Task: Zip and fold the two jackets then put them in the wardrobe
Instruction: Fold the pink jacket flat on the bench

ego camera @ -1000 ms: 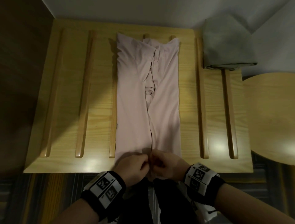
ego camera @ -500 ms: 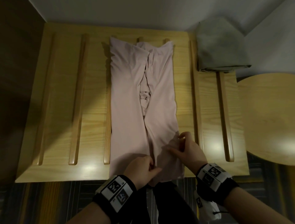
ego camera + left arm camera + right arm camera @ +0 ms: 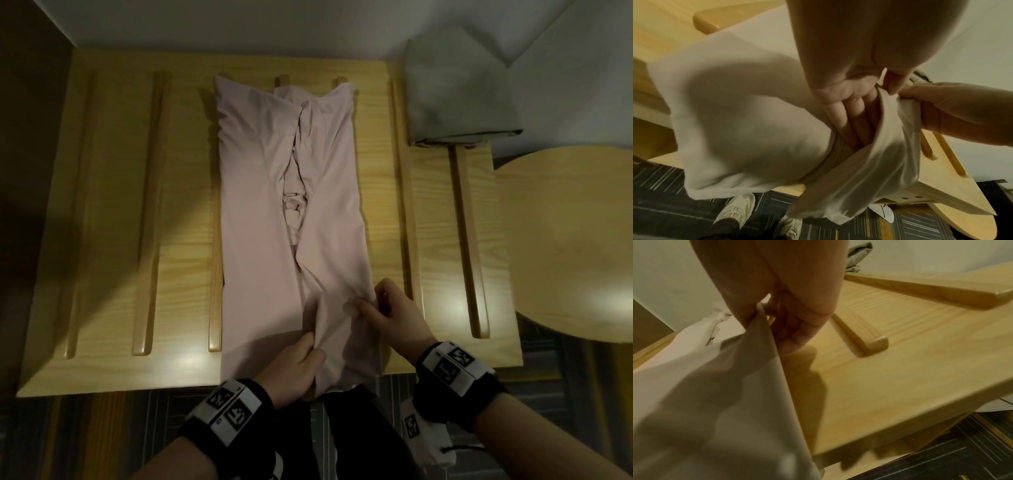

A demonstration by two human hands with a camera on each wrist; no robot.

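Note:
A pale pink jacket (image 3: 260, 212) lies lengthwise on the wooden slatted table (image 3: 113, 212), its sides folded toward the middle and its hem hanging over the near edge. My left hand (image 3: 301, 363) grips the inner edge of the right flap near the hem; in the left wrist view my fingers (image 3: 846, 113) are tucked under the cloth (image 3: 748, 123). My right hand (image 3: 380, 305) pinches the flap's outer edge a little farther up, the cloth (image 3: 719, 386) caught between thumb and fingers. A folded grey jacket (image 3: 459, 92) sits at the table's far right corner.
Raised wooden slats (image 3: 469, 240) run along the tabletop on both sides of the pink jacket. A round wooden table (image 3: 568, 240) stands to the right. A wall runs behind, and dark striped carpet (image 3: 674, 203) with my shoes (image 3: 735, 207) is below.
My hands were together at the hem's centre. The right hand has moved right and up to the flap's outer edge, and the left now grips the flap near the hem, bunching the cloth.

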